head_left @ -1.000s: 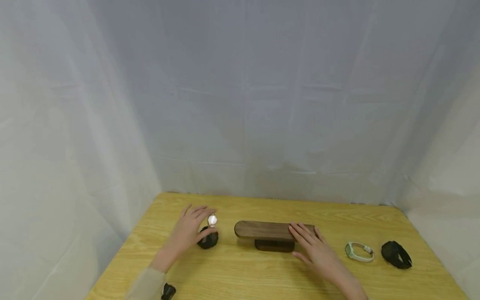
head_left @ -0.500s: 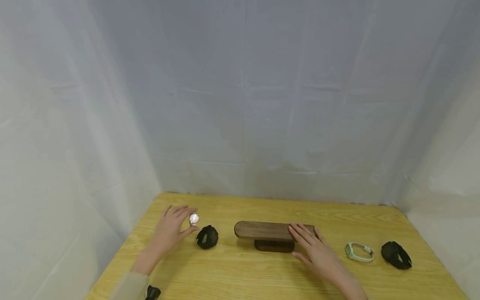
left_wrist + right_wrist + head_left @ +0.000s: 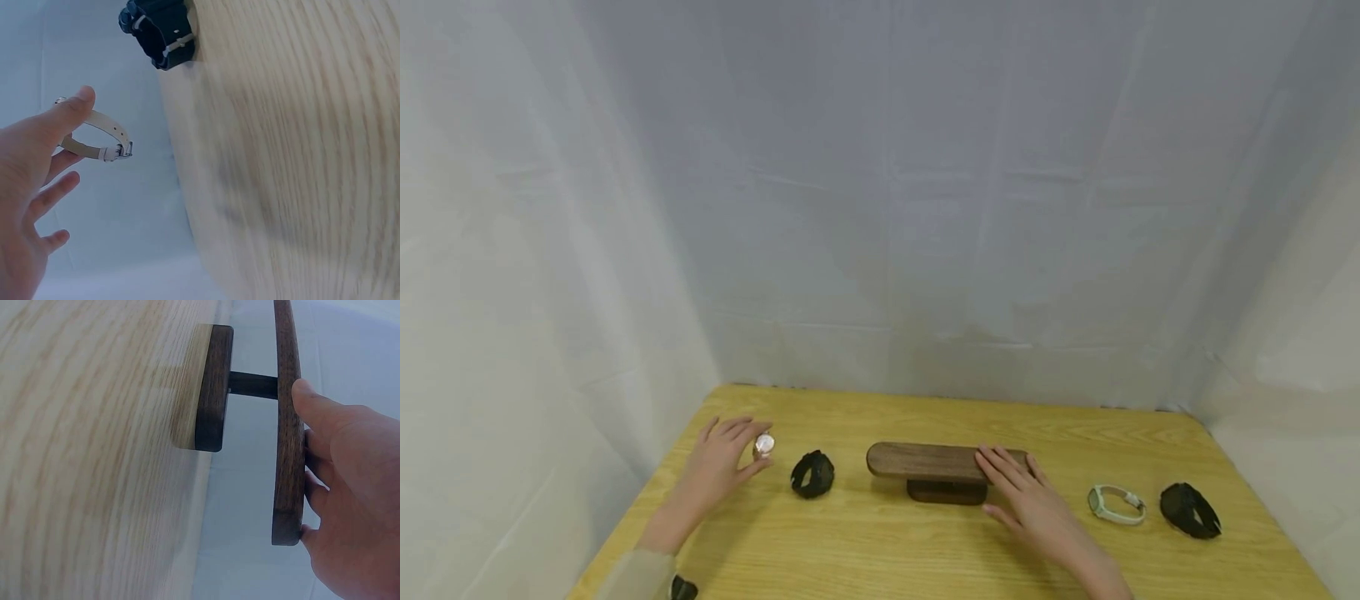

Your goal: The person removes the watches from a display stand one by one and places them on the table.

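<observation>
Between thumb and fingertips, my left hand (image 3: 711, 467) pinches a small wristwatch (image 3: 764, 445) with a round, light face. In the left wrist view its pale strap (image 3: 112, 128) forms a buckled loop, held off the table. A black watch (image 3: 812, 474) stands on the table just right of that hand. My right hand (image 3: 1033, 504) rests with extended fingers on the right end of a dark wooden stand (image 3: 917, 460), a rounded bar on a short post. In the right wrist view, the stand's base (image 3: 214, 387) sits on the table and the thumb touches the bar's side.
Right of the stand lie a pale green watch (image 3: 1117, 505) and another black watch (image 3: 1191, 510). The wooden table (image 3: 865, 558) is bordered by a hanging white cloth (image 3: 887, 250) at the back and both sides.
My left hand has moved left with the wristwatch, away from the stand and past the nearby black watch, which is now uncovered. The right hand stays on the bar.
</observation>
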Demonstrator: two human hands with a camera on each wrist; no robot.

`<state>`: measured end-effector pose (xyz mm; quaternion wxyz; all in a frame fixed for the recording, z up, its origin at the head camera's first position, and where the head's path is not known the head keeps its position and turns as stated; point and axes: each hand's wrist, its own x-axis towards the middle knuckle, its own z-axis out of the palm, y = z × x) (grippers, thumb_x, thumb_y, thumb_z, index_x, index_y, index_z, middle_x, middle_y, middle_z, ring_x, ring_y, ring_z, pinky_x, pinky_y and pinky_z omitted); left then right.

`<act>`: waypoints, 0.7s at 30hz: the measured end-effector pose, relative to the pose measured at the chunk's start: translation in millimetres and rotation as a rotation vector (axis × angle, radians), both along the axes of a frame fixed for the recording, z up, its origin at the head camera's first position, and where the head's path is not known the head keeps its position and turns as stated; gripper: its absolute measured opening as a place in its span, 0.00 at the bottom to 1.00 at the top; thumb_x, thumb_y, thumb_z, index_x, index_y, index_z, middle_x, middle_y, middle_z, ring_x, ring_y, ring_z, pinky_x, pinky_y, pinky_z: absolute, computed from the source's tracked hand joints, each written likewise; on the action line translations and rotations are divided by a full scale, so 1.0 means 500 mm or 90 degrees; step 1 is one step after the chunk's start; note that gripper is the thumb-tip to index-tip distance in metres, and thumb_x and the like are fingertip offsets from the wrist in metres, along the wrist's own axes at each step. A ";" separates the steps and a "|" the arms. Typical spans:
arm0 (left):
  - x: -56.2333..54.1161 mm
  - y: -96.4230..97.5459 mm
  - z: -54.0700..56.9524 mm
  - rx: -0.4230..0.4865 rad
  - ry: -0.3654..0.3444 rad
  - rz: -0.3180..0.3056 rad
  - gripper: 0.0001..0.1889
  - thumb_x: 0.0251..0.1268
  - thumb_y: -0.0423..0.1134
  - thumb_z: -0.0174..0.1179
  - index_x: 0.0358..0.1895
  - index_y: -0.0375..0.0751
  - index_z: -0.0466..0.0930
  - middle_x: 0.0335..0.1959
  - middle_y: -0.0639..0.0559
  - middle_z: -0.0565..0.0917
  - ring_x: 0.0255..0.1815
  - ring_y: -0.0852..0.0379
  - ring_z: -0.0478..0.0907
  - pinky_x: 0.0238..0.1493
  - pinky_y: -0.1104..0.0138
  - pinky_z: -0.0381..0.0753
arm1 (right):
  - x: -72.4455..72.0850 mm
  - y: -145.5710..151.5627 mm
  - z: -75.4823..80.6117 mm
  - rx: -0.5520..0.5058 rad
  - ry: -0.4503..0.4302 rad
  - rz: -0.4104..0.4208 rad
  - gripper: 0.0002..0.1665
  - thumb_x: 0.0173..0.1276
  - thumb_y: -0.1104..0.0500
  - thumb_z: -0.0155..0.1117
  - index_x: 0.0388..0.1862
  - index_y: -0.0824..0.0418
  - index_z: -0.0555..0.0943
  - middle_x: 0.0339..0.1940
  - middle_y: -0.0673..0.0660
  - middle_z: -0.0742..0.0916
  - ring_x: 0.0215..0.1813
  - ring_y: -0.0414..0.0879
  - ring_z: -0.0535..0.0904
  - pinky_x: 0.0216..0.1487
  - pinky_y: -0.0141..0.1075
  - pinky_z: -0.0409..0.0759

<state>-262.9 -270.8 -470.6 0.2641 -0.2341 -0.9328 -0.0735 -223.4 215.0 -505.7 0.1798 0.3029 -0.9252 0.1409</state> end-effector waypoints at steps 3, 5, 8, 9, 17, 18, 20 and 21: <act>0.002 -0.009 -0.005 -0.013 -0.023 0.009 0.30 0.54 0.47 0.77 0.58 0.38 0.82 0.53 0.39 0.86 0.59 0.36 0.79 0.67 0.31 0.65 | 0.001 0.000 -0.001 -0.006 0.000 0.002 0.45 0.66 0.53 0.73 0.78 0.62 0.66 0.78 0.58 0.70 0.76 0.60 0.67 0.70 0.69 0.64; 0.004 -0.015 -0.009 -0.019 -0.033 0.013 0.29 0.54 0.46 0.77 0.58 0.38 0.82 0.53 0.38 0.86 0.59 0.35 0.79 0.66 0.30 0.65 | 0.001 0.001 -0.001 -0.005 -0.002 0.000 0.45 0.67 0.53 0.72 0.78 0.61 0.65 0.78 0.58 0.69 0.76 0.60 0.66 0.70 0.69 0.64; 0.007 -0.025 -0.016 -0.032 -0.040 0.020 0.28 0.52 0.43 0.78 0.56 0.37 0.83 0.51 0.39 0.87 0.57 0.35 0.80 0.65 0.29 0.65 | 0.000 0.000 -0.003 0.001 -0.014 -0.002 0.45 0.68 0.52 0.71 0.79 0.61 0.64 0.79 0.56 0.67 0.77 0.59 0.65 0.72 0.68 0.62; 0.007 -0.028 -0.019 -0.038 -0.042 0.025 0.28 0.51 0.43 0.79 0.56 0.38 0.83 0.51 0.39 0.87 0.57 0.36 0.80 0.65 0.29 0.66 | 0.000 0.000 -0.004 0.002 -0.017 -0.002 0.45 0.68 0.52 0.71 0.79 0.60 0.64 0.80 0.56 0.67 0.77 0.59 0.65 0.72 0.68 0.61; 0.009 -0.035 -0.037 -0.074 -0.095 0.050 0.26 0.47 0.42 0.80 0.53 0.42 0.85 0.48 0.44 0.87 0.54 0.40 0.81 0.64 0.29 0.66 | 0.000 0.000 -0.004 0.005 -0.022 -0.011 0.45 0.68 0.52 0.71 0.79 0.60 0.64 0.80 0.56 0.67 0.77 0.58 0.65 0.73 0.68 0.61; 0.010 -0.034 -0.039 -0.072 -0.105 0.050 0.26 0.47 0.42 0.80 0.53 0.42 0.85 0.48 0.44 0.87 0.54 0.40 0.81 0.64 0.29 0.66 | 0.000 0.000 -0.004 0.005 -0.022 -0.011 0.45 0.68 0.52 0.71 0.79 0.60 0.64 0.80 0.55 0.67 0.77 0.58 0.65 0.73 0.68 0.61; 0.010 -0.031 -0.045 -0.064 -0.123 0.048 0.26 0.47 0.42 0.80 0.53 0.42 0.85 0.49 0.44 0.87 0.54 0.40 0.81 0.65 0.29 0.65 | 0.000 0.000 -0.004 0.006 -0.021 -0.011 0.45 0.68 0.52 0.71 0.80 0.60 0.63 0.80 0.55 0.67 0.77 0.58 0.65 0.73 0.68 0.61; 0.009 -0.030 -0.049 -0.061 -0.126 0.048 0.26 0.47 0.42 0.80 0.53 0.42 0.85 0.49 0.44 0.87 0.54 0.40 0.81 0.65 0.28 0.64 | 0.000 0.000 -0.004 0.007 -0.021 -0.011 0.45 0.68 0.51 0.71 0.80 0.60 0.63 0.80 0.55 0.67 0.77 0.58 0.65 0.73 0.68 0.61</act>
